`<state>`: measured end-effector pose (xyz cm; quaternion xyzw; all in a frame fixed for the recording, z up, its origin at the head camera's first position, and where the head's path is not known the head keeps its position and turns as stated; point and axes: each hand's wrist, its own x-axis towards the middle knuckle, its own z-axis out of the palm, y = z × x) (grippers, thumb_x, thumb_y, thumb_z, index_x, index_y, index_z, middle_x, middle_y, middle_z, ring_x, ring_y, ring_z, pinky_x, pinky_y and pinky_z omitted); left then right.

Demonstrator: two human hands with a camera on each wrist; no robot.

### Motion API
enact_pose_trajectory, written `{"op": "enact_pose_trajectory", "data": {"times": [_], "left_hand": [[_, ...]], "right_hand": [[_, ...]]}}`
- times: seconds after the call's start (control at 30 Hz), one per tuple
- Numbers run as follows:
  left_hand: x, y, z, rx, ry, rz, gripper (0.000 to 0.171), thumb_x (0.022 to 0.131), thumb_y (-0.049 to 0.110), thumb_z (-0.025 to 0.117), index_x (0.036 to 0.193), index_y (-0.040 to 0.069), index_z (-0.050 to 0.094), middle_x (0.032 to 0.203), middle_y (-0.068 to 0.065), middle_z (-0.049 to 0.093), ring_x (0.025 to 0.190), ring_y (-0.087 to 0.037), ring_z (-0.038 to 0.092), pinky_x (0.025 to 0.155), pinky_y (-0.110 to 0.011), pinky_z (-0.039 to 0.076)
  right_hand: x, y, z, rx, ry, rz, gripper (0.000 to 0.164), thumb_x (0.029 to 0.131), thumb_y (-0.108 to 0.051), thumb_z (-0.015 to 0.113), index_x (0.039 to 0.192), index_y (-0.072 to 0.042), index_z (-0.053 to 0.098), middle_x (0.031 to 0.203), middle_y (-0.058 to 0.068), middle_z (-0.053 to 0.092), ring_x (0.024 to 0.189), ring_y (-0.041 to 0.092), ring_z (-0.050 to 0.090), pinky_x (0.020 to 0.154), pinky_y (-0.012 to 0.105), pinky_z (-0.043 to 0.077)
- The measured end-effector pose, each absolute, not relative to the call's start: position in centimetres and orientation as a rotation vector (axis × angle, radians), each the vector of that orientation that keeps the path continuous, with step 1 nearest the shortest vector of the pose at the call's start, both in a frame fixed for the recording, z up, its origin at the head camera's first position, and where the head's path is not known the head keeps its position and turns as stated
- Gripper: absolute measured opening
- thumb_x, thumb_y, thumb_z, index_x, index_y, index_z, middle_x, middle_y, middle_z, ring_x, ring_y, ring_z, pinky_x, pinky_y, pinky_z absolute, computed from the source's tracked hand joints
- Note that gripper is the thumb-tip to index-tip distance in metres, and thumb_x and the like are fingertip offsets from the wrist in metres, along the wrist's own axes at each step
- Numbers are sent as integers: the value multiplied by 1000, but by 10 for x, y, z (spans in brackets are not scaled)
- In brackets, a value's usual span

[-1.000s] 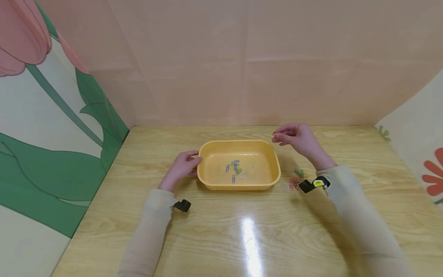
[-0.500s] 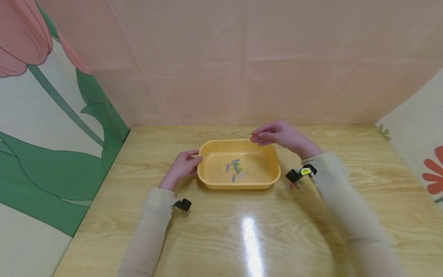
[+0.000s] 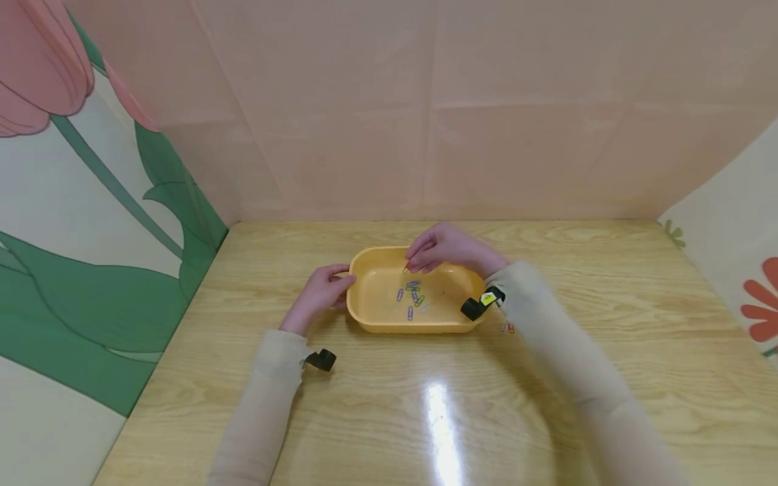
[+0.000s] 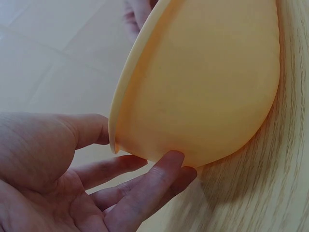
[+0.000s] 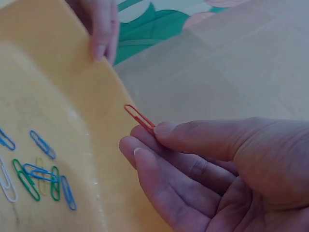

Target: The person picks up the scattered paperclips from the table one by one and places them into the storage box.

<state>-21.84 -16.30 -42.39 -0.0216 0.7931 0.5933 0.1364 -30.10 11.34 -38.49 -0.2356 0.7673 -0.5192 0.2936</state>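
Observation:
A yellow plastic basin (image 3: 371,322) stands on the wooden table. My left hand (image 3: 320,291) grips its left end, thumb over the rim and fingers against the outer wall, as the left wrist view shows. Over the basin's back half, my right hand (image 3: 448,248) pinches a red paper clip (image 5: 139,118) between thumb and index finger; one end of the clip sticks out past the fingertips. Below it several paper clips lie scattered on the basin floor, among them a blue clip (image 5: 42,144), a green clip (image 5: 25,180) and a white clip (image 5: 7,181).
A few loose paper clips (image 3: 508,328) lie on the table (image 3: 365,405) right of the basin, partly hidden by the right sleeve (image 3: 547,331). A pink sheet (image 3: 425,135) covers the wall behind the table. Flower-patterned panels stand at both sides.
My right hand has moved left from beyond the basin's right end to above its middle, and now lower, bringing the red paper clip. The left hand and the basin have stayed in place.

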Motion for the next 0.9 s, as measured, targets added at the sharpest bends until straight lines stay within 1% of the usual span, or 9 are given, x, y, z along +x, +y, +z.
{"op": "enact_pose_trajectory", "data": {"times": [0.07,0.17,0.3,0.4,0.6,0.7,0.77,0.9], "left_hand": [[-218,-163,-424,-64,2289,1725,44,97,14,56,137,-3,47,112,-29,62,97,-37,64,68,-32,58],[-218,-163,-425,-66,2290,1727,45,96,15,57,137,-3,47,112,-29,62,97,-37,64,67,-31,58],[-219,-162,-426,-63,2294,1730,44,96,14,57,136,-2,48,111,-29,62,96,-37,65,67,-31,58],[-219,-162,-427,-57,2293,1734,44,96,14,57,136,-3,49,111,-29,62,95,-36,65,67,-31,58],[-219,-162,-427,-52,2290,1736,44,96,14,57,136,-3,48,111,-29,62,95,-36,65,67,-31,58],[-218,-162,-426,-51,2293,1735,44,96,14,57,136,-3,48,111,-29,62,94,-36,65,67,-31,58],[-218,-163,-426,-51,2296,1732,44,96,15,57,136,-3,48,111,-29,62,94,-36,65,67,-31,58],[-218,-163,-425,-51,2300,1726,44,97,15,57,136,-3,48,111,-29,62,95,-36,65,68,-31,58]], "right_hand": [[-301,107,-387,-625,2087,-1326,25,88,-2,67,107,13,63,95,17,71,89,33,68,80,46,55],[-300,100,-391,-608,2126,-1241,22,85,-2,70,103,11,65,92,16,71,84,29,69,78,45,56],[-299,95,-399,-606,2117,-1149,19,85,0,71,99,10,63,89,16,71,81,26,69,78,46,56],[-298,94,-401,-604,2100,-1101,19,85,1,69,101,11,62,89,17,71,79,26,68,77,44,56],[-299,99,-398,-649,2086,-1074,19,90,6,59,107,14,60,96,22,69,86,30,68,77,41,57],[-301,104,-392,-715,2081,-1087,23,92,5,54,113,15,58,100,24,68,92,33,67,80,44,56],[-301,108,-387,-758,2076,-1099,26,94,2,53,116,15,57,103,24,67,94,34,67,81,45,55],[-299,116,-374,-800,2097,-1102,29,97,-6,53,120,12,56,106,20,67,96,32,66,82,43,55]]}}
